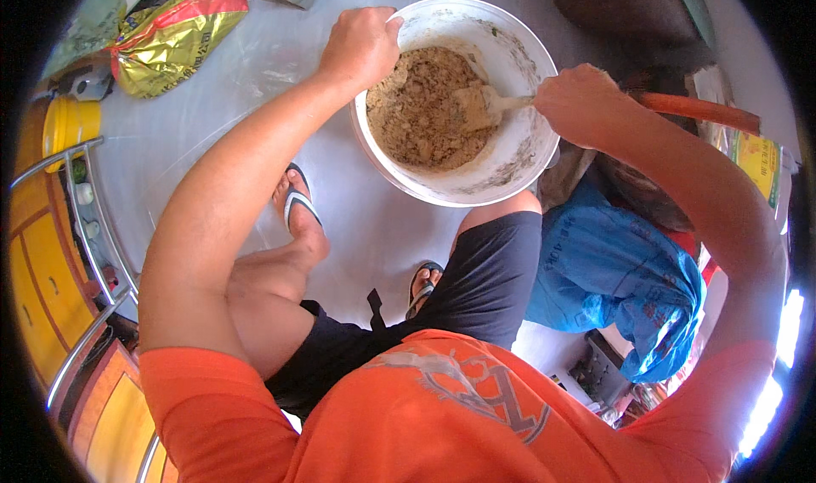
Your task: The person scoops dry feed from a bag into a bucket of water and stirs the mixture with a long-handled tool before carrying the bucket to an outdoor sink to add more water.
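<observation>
A white plastic bucket (526, 158) is held tilted above the floor, near my right knee. Inside lies a crumbly brown mixture (424, 110), and dark and tan residue clings to the inner wall. My left hand (362, 48) grips the rim at the upper left. My right hand (574, 105) is closed around the handle of a pale spatula or scoop (478, 105), whose coated blade rests against the mixture. An orange-red bar (701, 108) shows behind my right wrist; whether it belongs to the tool I cannot tell.
A blue plastic sack (612, 266) stands beside my right leg. Farther left are a gold and red bag (172, 43), a yellow bucket (73, 122), a metal rail rack (92, 228) and wooden cabinets (54, 279). A large dark brown object (625, 11) is at the upper right.
</observation>
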The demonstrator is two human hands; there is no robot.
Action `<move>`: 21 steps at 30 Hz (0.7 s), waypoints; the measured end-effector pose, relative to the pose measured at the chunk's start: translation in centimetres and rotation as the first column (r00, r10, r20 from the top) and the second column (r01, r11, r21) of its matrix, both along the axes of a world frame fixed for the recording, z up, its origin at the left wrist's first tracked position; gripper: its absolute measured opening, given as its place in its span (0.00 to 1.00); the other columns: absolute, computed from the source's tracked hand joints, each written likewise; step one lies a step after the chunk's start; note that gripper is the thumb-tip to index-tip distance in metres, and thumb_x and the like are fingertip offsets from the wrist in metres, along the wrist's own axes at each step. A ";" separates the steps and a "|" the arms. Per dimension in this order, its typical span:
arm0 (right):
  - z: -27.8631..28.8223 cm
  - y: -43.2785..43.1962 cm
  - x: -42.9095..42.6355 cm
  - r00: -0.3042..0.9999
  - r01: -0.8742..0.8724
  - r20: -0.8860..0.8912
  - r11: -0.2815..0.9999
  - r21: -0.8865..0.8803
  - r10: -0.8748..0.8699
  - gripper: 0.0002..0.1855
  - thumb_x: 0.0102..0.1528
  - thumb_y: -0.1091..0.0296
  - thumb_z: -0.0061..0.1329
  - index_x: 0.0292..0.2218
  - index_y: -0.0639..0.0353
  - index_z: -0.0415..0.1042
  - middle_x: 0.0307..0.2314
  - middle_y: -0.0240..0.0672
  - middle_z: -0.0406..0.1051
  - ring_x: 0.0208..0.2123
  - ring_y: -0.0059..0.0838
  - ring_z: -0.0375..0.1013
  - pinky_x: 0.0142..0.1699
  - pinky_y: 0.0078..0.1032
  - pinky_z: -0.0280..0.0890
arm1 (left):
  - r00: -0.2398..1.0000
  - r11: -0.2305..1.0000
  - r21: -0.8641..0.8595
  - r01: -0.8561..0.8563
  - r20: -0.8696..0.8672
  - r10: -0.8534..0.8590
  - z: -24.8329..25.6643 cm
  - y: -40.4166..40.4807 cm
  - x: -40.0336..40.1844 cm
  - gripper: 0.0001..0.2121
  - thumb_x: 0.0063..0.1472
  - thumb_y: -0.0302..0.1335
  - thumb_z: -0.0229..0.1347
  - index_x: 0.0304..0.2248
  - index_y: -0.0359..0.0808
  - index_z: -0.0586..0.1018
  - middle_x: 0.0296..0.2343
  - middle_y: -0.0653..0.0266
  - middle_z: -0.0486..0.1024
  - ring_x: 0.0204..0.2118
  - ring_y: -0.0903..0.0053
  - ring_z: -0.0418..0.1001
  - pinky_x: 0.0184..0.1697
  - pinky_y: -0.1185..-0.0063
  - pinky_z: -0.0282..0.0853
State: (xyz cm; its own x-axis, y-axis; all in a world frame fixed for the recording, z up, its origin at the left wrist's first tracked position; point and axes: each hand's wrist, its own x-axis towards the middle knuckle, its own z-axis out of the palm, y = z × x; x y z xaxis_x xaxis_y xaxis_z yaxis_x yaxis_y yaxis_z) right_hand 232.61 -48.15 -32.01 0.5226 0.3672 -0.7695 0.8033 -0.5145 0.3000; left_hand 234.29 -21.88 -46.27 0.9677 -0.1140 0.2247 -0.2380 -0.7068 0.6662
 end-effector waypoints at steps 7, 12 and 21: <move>-3.2 -0.6 -3.0 0.922 -0.386 -0.004 0.919 -0.077 0.387 0.07 0.50 0.69 0.54 0.31 0.59 0.82 0.28 0.37 0.76 0.30 0.35 0.79 0.32 0.36 0.74 | 0.999 1.000 0.014 0.010 0.037 -0.010 -0.2 -0.1 0.1 0.10 0.64 0.30 0.52 0.35 0.34 0.83 0.26 0.43 0.77 0.32 0.46 0.75 0.39 0.61 0.70; -5.6 -0.2 -2.3 0.973 -0.161 -0.162 0.986 0.052 0.167 0.10 0.52 0.68 0.53 0.36 0.58 0.81 0.32 0.42 0.78 0.36 0.40 0.80 0.36 0.38 0.75 | 0.998 0.998 0.016 -0.064 -0.012 0.064 -0.3 -0.7 -0.2 0.10 0.63 0.30 0.53 0.33 0.34 0.83 0.26 0.45 0.77 0.32 0.46 0.75 0.39 0.60 0.70; -3.7 0.3 -0.9 0.805 0.404 -0.468 0.915 -0.019 -0.365 0.12 0.55 0.71 0.51 0.39 0.67 0.78 0.36 0.54 0.76 0.36 0.49 0.78 0.40 0.41 0.73 | 1.000 0.999 -0.035 -0.022 0.006 0.023 0.1 -0.1 0.3 0.10 0.64 0.30 0.52 0.33 0.33 0.82 0.25 0.46 0.77 0.31 0.47 0.75 0.38 0.59 0.70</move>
